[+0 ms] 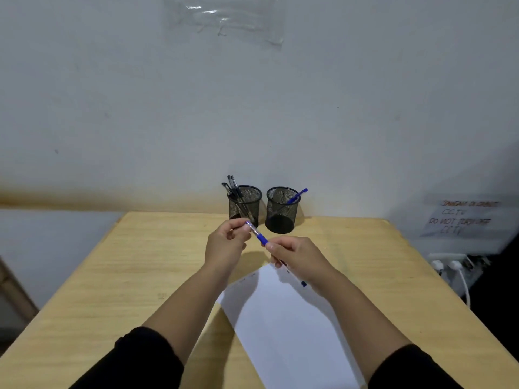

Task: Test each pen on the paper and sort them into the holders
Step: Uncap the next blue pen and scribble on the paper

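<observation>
Both hands are raised over the wooden surface [157,265], just in front of 2 black mesh holders. The right hand [297,255] grips a blue pen [261,238] around its barrel, with the rear end of the pen poking out below the palm toward the paper [289,327]. The left hand [226,244] pinches the pen's front end between thumb and fingertips; whether that end carries a cap or is the bare tip cannot be told. The pen slants from the left hand down to the right one, held in the air, touching neither the paper nor the holders.

The left holder [245,203] stands just behind the left hand and contains several black pens [232,186] leaning to its left rim. The right holder [282,210] stands just beside the left holder, apart from it, and contains 1 blue pen [297,196] leaning to its right rim.

The white paper lies at an angle on the surface, nearer the person than the hands, with faint marks near its far corner. Both forearms are bare, with black sleeves [146,360] at the elbows. Right of the right holder, on the wall, hangs a handwritten note [463,219], and below it a socket with white plugs [449,265].
</observation>
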